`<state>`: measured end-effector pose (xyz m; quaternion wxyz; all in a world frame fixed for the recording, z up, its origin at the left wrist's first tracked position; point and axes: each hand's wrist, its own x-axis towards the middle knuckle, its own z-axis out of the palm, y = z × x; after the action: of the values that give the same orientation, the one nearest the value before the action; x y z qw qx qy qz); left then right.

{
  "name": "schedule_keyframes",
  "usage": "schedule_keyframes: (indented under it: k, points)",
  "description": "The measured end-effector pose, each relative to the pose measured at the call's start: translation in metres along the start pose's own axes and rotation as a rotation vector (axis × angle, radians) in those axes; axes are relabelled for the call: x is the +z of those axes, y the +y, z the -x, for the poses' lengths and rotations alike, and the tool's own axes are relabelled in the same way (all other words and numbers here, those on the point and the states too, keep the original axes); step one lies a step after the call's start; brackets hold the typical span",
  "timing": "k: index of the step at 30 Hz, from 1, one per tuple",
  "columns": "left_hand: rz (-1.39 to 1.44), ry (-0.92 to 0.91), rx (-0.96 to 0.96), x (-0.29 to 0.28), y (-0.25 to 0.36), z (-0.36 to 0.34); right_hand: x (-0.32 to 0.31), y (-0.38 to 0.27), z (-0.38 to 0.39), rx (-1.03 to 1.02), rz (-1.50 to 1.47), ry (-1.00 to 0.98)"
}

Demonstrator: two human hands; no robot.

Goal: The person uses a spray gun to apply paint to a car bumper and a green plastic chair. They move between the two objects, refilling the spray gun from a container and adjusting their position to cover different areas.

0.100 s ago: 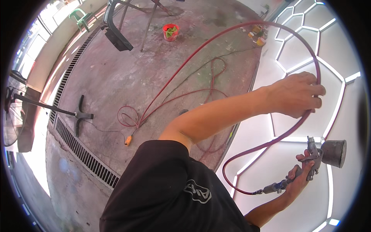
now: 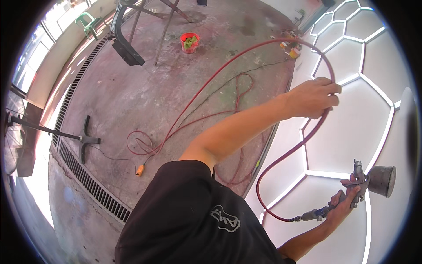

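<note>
My left hand (image 2: 313, 97) is raised at the right of the head view, fingers closed round a red hose (image 2: 301, 143) that arches high over the floor. Below it, my right hand (image 2: 342, 200) grips a metal spray gun (image 2: 359, 180) with a grey cup (image 2: 381, 180) on its side. The hose runs in a low bend to a fitting at the foot of the gun's handle. Both hands are in front of a white wall (image 2: 334, 145) crossed by lit hexagon strips.
Hose loops (image 2: 140, 149) and an orange socket (image 2: 140, 170) lie on the concrete floor. A fan stand (image 2: 88, 139) is at left, beside a drain grate (image 2: 94, 185). Farther back are a black part on a stand (image 2: 127, 55), a red bucket (image 2: 189, 46), a green chair (image 2: 88, 24) and small containers (image 2: 293, 52).
My left hand has moved left and a little up with the hose, whose arch now sits lower and further left. The spray gun has shifted slightly right.
</note>
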<state>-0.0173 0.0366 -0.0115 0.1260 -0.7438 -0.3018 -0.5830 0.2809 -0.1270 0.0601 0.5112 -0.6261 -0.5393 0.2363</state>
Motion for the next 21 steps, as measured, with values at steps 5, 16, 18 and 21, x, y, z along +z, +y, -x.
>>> schedule_keyframes:
  k: [5, 16, 18, 21]
  points:
    - [-0.111, -0.325, -0.469, -0.036, -0.049, 0.142, 0.019, 0.006, 0.021, -0.055, 0.011, 0.011]
    - [-0.058, -0.959, -1.399, -0.160, 0.018, 0.439, 0.240, 0.038, -0.070, -0.016, -0.337, -0.510]
    - [-0.019, -0.873, -1.656, -0.176, 0.042, 0.457, 0.273, 0.055, -0.117, 0.054, -0.221, -0.502]
    - [-0.251, -0.722, -1.967, -0.209, 0.084, 0.534, 0.343, 0.084, -0.195, 0.047, -0.098, -0.534]
